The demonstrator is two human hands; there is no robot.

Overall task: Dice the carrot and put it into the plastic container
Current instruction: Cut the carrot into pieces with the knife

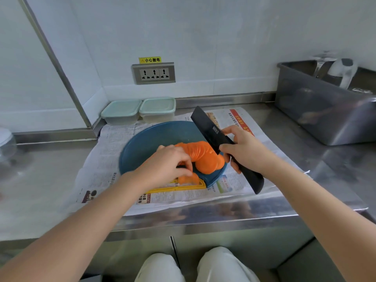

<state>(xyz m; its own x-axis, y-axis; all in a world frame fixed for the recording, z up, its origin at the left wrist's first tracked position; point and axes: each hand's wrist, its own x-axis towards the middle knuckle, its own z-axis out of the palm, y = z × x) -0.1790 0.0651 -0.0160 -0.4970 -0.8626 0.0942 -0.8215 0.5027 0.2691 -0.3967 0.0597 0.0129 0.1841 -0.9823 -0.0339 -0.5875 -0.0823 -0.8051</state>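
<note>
A row of orange carrot slices (201, 157) lies fanned out on a round blue cutting board (150, 143). My left hand (168, 165) hovers over the near end of the row, its curled fingers pinching a few slices (190, 178). My right hand (246, 151) grips the handle of a black knife (209, 129), whose blade is raised and tilted above the far right end of the carrot. Two lidded plastic containers (122, 111) (157, 108) stand side by side against the back wall.
Newspaper (234, 188) covers the steel counter under the board. A yellow plastic tool (179, 187) lies at the board's near edge. A steel sink (325, 106) with a tap sits at the right. A wall socket (154, 73) is behind.
</note>
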